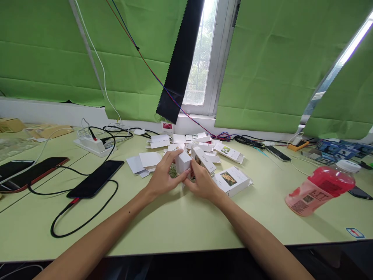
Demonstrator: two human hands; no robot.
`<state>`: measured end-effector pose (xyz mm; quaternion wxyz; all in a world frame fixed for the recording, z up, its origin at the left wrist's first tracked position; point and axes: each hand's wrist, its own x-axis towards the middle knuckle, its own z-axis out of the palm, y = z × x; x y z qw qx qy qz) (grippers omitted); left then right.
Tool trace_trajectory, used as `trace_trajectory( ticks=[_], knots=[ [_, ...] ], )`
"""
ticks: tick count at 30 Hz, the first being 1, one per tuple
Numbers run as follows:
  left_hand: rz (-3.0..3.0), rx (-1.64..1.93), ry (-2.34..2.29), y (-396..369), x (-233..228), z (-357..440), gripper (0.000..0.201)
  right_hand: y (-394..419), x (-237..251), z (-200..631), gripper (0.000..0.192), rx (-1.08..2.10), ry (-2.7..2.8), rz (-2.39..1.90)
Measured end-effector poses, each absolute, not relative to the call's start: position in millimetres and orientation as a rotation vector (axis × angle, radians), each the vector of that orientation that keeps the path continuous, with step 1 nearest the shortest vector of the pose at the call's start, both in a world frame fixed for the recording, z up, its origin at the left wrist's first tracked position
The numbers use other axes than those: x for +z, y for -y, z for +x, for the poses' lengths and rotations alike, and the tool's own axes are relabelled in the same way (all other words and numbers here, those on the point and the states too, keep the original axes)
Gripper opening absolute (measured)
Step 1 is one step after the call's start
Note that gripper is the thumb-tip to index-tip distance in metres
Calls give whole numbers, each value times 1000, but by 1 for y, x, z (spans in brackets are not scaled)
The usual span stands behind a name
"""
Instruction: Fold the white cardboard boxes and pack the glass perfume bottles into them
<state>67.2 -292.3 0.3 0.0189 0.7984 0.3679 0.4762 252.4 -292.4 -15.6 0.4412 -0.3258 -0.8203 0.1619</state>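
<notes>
Left hand and right hand are both pinching a small white box above the table. Judged light, thin card, easily crushed; holding by its edges is advisable.

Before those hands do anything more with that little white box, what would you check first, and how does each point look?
1. Both hands on the box: the left hand and right hand hold the small white carton between them: ok.
2. Carton upright above the table: ok.
3. Carton flaps closed: cannot tell, fingers cover them.
4. Finished boxes and flat blanks within reach behind the hands: ok.
5. Pink bottle lying on its side, well off to the right: ok.
6. Black phone and its cable lying near the left forearm: not ok.
</notes>
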Motion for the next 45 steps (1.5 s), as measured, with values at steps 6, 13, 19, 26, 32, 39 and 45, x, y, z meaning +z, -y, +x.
trace_trajectory(
  ticks=[6, 13, 19, 26, 32, 39, 45],
  knots=[
    [2489, 1487, -1131, 292, -2, 67, 55, 290, -19, 253, 22, 396, 2046, -822],
    [2489, 1481, -1129, 291, -2, 66, 55, 291, -19, 253, 24, 466, 2043, -821],
    [2485, 1485, -1133, 291, -2, 67, 54, 290, -19, 253, 25, 470, 2040, -828],
    [2478, 1483, -1131, 290, -3, 66, 55, 290, -20, 252, 25, 452, 2044, -831],
    [2478, 1477, -1126, 290, -3, 66, 55, 290, -19, 253, 21, 410, 2040, -803],
    [2404, 1529, -1119, 290, -4, 66, 72, 289, -18, 251, 13, 308, 2010, -690],
    [2460, 1524, -1117, 293, -1, 66, 56, 289, -22, 251, 47, 256, 1983, -650]
  ],
)
